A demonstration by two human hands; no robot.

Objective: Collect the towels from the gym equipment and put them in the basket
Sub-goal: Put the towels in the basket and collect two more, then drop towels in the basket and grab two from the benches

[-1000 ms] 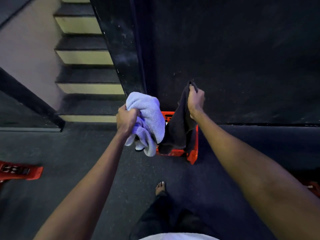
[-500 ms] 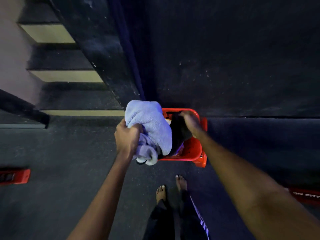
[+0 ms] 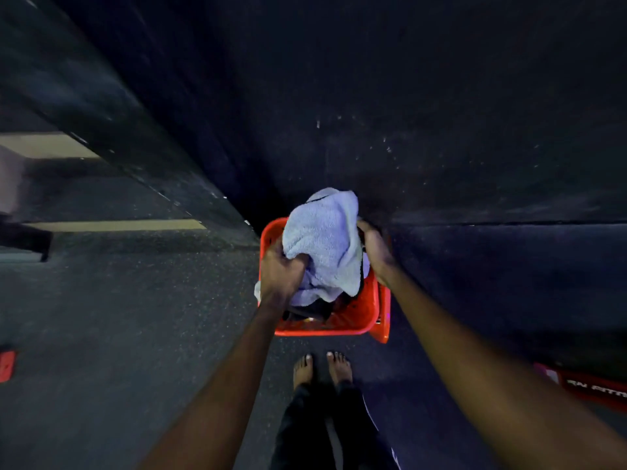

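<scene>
An orange plastic basket [image 3: 339, 329] stands on the dark floor against the wall, just ahead of my bare feet. My left hand [image 3: 280, 271] grips a bunched pale lavender towel [image 3: 325, 239] and holds it low over the basket, its lower folds inside the rim. A dark towel [image 3: 308, 312] lies in the basket beneath it. My right hand [image 3: 375, 244] is at the basket's far right side, beside the pale towel. Its fingertips are hidden behind the cloth, so its hold cannot be made out.
A dark wall [image 3: 441, 130] rises right behind the basket. Stairs with pale step edges [image 3: 101, 225] and a black slanted side panel [image 3: 135, 147] are to the left. Red equipment pieces lie on the floor at far left [image 3: 6, 366] and far right [image 3: 593, 388].
My right hand lowered the dark towel from above the basket down into it. My left hand carried the pale towel rightward and down over the basket. I stepped closer, and both feet now show.
</scene>
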